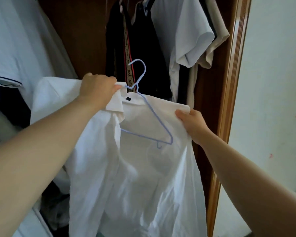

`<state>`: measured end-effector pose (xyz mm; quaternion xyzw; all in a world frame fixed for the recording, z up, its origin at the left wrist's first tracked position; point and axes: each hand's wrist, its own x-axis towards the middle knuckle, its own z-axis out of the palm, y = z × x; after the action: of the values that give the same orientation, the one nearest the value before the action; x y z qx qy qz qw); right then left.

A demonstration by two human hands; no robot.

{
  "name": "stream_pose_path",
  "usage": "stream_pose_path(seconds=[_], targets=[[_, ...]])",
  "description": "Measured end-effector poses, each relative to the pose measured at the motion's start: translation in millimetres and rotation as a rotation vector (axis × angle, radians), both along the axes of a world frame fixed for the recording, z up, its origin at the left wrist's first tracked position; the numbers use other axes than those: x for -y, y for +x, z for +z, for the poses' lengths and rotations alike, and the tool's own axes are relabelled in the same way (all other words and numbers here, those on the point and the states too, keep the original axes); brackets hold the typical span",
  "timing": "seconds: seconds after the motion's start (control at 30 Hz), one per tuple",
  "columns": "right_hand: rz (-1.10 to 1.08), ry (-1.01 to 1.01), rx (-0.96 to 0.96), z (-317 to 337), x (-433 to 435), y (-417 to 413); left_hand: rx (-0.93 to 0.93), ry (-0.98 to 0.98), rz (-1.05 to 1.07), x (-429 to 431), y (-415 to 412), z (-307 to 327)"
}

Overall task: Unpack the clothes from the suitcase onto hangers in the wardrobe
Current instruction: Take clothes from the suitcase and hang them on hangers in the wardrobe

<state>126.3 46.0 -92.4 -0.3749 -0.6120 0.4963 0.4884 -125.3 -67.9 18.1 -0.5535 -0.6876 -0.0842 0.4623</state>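
A white collared shirt (137, 168) hangs in front of me, held up before the open wardrobe (85, 31). A light blue wire hanger (154, 120) sits inside its neck, hook sticking up above the collar. My left hand (97, 89) grips the collar and the hanger's neck at the shirt's left side. My right hand (192, 123) pinches the right shoulder of the shirt over the hanger's arm. The suitcase is out of view.
Dark garments (135, 48), a white T-shirt (186, 31) and a beige one (215, 40) hang inside the wardrobe. A pale shirt (19, 45) hangs at left. The wooden door frame (229, 93) stands at right beside a white wall (272, 82).
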Motion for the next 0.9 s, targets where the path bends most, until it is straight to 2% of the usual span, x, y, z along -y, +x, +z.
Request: stream_pose_path(seconds=[0.1, 0.2, 0.27, 0.3, 0.37, 0.43, 0.47, 0.57, 0.63, 0.7, 0.83, 0.9], targets=[[0.064, 0.202, 0.110, 8, 20, -19, 0.259, 0.058, -0.051, -5, 7, -4], [0.298, 0.215, 0.143, 18, 37, -30, 0.490, 0.113, -0.216, -6, 11, -7], [0.345, 0.296, 0.170, 25, 40, -31, 0.599, 0.140, -0.324, -3, 10, -7], [0.268, 0.413, 0.187, 28, 40, -31, 0.645, 0.157, -0.362, -1, 10, -7], [-0.048, 0.646, 0.195, 35, 33, -27, 0.738, 0.196, -0.407, 7, 10, -7], [-0.321, 0.763, 0.228, 47, 25, -21, 0.806, 0.228, -0.438, 14, 8, -7], [-0.365, 0.789, 0.286, 52, 21, -18, 0.823, 0.244, -0.452, 18, 6, -7], [-0.275, 0.804, 0.451, 75, 18, -12, 0.854, 0.290, -0.484, 28, 4, -2], [-0.201, 0.801, 0.438, 88, 25, -14, 0.875, 0.313, -0.486, 29, 4, 5], [-0.236, 0.836, 0.438, 106, 37, -20, 0.903, 0.357, -0.455, 30, 3, 12], [-0.275, 0.846, 0.484, 152, 54, -38, 0.907, 0.411, -0.213, 22, -18, 27], [-0.309, 0.873, 0.518, 179, 60, -49, 0.938, 0.504, -0.124, 20, -27, 37]])
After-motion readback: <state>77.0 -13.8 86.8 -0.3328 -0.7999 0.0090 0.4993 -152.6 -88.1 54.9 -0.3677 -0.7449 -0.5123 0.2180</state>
